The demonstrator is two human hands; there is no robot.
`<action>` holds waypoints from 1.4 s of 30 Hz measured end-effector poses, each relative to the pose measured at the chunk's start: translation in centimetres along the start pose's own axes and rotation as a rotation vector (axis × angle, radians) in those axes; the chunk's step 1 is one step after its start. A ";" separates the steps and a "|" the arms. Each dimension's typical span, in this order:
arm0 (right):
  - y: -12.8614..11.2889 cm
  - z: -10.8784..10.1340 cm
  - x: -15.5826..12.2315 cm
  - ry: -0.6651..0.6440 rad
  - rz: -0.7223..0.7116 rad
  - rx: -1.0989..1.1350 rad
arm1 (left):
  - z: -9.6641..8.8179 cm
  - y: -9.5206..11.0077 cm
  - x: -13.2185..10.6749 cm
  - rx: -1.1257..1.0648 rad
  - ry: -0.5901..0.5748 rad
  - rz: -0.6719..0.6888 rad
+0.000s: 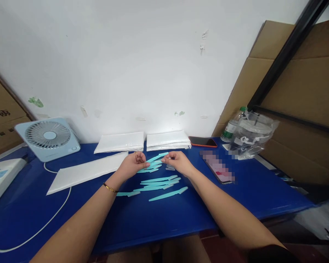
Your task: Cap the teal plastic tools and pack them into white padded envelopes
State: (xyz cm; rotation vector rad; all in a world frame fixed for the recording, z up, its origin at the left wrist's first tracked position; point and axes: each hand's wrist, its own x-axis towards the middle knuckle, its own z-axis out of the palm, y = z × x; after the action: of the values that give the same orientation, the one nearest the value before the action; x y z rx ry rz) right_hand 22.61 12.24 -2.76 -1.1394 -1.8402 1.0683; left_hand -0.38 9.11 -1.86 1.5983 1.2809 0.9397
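My left hand (135, 162) is closed in a pinch around the handle end of a teal eyebrow razor (154, 163). Opposite it, my right hand (177, 161) pinches close to the razor's blade end; what sits between those fingertips is too small to make out. Another teal razor (158, 157) shows just behind the fingers. Below the hands, several more razors (159, 179) lie in a loose group on the blue table (142, 223), with a single razor (168, 194) nearest me. Small clear plastic pieces (170, 167) rest beside my right fingers.
Two stacks of white packets (120, 141) (167, 139) stand against the wall, and a long white packet (84, 171) lies left. A light blue fan (49, 137) with a cable is further left. Phones (203, 141) (218, 168), a bottle (231, 128) and a bagged cup (253, 133) are right.
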 end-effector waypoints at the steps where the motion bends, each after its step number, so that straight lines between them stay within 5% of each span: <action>1: 0.2 -0.4 0.1 -0.001 0.015 0.014 | -0.2 -0.2 0.1 0.030 0.000 0.004; 7: 1.3 -3.0 0.7 0.058 0.114 -0.321 | -1.8 -1.2 0.0 0.444 0.005 0.015; 10: 0.6 -3.9 0.4 0.057 0.049 -0.520 | -1.9 -0.8 -0.4 0.652 0.002 0.034; 13: -0.7 -4.6 -0.5 -0.103 -0.067 -0.525 | -1.4 0.0 -0.9 0.792 0.041 0.076; 16: -1.4 -4.8 -1.4 -0.376 -0.112 -0.561 | -0.5 0.8 -1.4 0.801 0.011 0.145; 19: -1.4 -4.2 -1.6 -0.477 -0.103 -0.631 | 0.8 1.4 -1.8 0.757 -0.145 0.212; 24: -0.9 -3.1 -1.4 -0.447 -0.159 -0.591 | 1.7 1.8 -1.9 0.801 -0.266 0.249; 32: 0.0 -4.5 -0.3 -0.102 -0.079 -0.636 | -1.9 1.2 -1.1 0.943 0.015 0.139; 35: -0.5 -4.5 -0.7 -0.172 -0.113 -0.619 | -1.4 1.6 -1.4 0.901 0.031 0.163; 39: -1.1 -3.9 -1.4 -0.412 -0.169 -0.614 | 0.6 2.0 -2.0 0.844 -0.159 0.237; 42: -1.0 -3.4 -1.5 -0.439 -0.163 -0.624 | 1.7 1.9 -2.2 0.885 -0.246 0.256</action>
State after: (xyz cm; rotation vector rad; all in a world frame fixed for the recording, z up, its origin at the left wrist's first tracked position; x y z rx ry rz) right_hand 25.84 11.52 -0.72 -1.1125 -2.6875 0.6957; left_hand 1.45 6.51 -0.79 2.5077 1.4188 0.2712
